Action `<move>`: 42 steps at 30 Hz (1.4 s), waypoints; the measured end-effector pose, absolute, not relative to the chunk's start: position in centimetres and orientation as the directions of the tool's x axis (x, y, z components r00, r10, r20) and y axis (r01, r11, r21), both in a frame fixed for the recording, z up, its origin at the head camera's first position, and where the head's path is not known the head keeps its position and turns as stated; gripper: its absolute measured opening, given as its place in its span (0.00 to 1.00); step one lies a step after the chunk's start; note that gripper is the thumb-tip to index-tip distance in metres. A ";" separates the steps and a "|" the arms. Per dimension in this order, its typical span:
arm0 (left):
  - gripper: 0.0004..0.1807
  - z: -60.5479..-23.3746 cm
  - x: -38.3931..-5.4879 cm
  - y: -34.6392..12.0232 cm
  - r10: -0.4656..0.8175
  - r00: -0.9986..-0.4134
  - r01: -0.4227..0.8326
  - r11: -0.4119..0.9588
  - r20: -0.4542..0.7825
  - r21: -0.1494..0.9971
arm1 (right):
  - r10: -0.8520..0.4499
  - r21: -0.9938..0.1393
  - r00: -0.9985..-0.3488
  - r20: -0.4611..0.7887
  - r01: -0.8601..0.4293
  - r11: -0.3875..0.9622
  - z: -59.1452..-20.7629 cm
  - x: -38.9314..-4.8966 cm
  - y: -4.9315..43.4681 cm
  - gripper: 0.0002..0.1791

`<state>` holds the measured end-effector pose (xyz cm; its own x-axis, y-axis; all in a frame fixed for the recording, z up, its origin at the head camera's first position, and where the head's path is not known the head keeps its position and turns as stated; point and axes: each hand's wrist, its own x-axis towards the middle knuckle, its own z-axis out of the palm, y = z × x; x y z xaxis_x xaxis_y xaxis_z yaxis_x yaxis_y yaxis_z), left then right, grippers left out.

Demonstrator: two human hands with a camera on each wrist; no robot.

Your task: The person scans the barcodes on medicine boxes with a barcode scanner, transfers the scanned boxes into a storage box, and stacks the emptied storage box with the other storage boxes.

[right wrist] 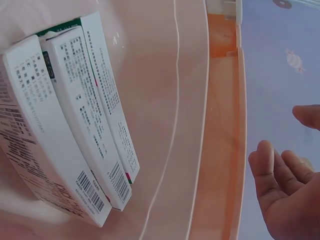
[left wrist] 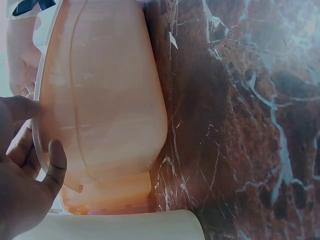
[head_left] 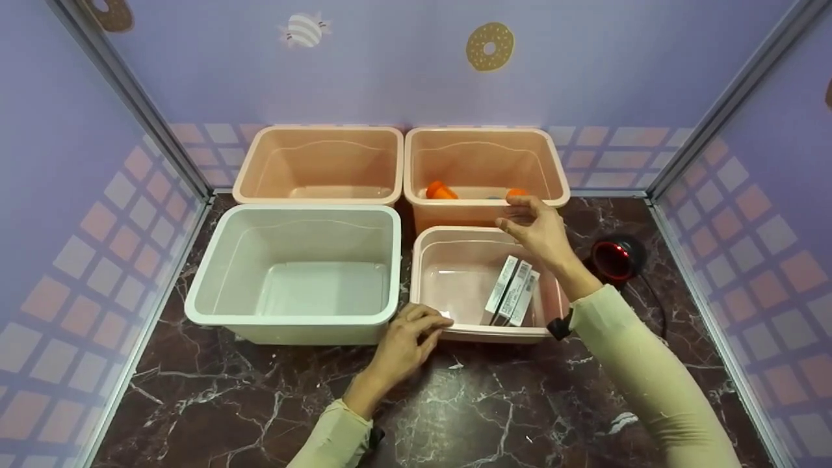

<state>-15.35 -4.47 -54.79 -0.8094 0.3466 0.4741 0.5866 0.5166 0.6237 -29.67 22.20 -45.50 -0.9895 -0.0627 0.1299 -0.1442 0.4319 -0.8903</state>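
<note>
My left hand (head_left: pixel 406 341) grips the front left corner of the pale pink bin (head_left: pixel 494 330), its fingers over the rim and the thumb (left wrist: pixel 57 160) outside. Three slim white cartons (right wrist: pixel 90 115) with small print and barcodes lean side by side within this bin, towards its right. Above the bin's back right part hovers my right hand (head_left: pixel 539 231), fingers apart and nothing between them. Its fingertips overlap the front rim of the orange bin (head_left: pixel 478 203) behind. Orange pieces (head_left: pixel 441 190) lie inside that orange bin.
A white bin (head_left: pixel 292 320) stands left of the pink one, with another orange bin (head_left: pixel 318 133) behind it. A black scanner-like device (head_left: pixel 617 257) with a red glow and a cable sits at the right. Purple walls enclose the dark marbled table (head_left: pixel 507 416).
</note>
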 end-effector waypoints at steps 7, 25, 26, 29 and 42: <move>0.12 -54.8 -15.3 -4.5 0.344 -0.809 0.586 0.531 0.477 0.612 | -0.105 -0.860 -0.984 0.143 -0.176 0.479 -45.5 -28.6 22.1 0.28; 0.12 -54.8 -15.3 -4.5 0.351 -0.805 0.592 0.534 0.478 0.604 | -0.142 -0.851 -0.985 0.098 -0.157 0.501 -46.5 -26.9 22.3 0.27; 0.12 -54.8 -15.3 -4.5 0.351 -0.803 0.594 0.533 0.481 0.603 | -0.144 -0.851 -0.985 0.096 -0.156 0.501 -46.6 -26.8 22.3 0.27; 0.12 -54.8 -15.3 -4.4 0.352 -0.802 0.596 0.529 0.483 0.604 | -0.150 -0.856 -0.985 0.085 -0.150 0.494 -46.8 -26.7 22.4 0.27; 0.13 -54.8 -15.4 -4.5 0.346 -0.813 0.581 0.531 0.468 0.617 | -0.189 -0.841 -0.979 0.076 -0.165 0.516 -48.4 -26.2 23.0 0.20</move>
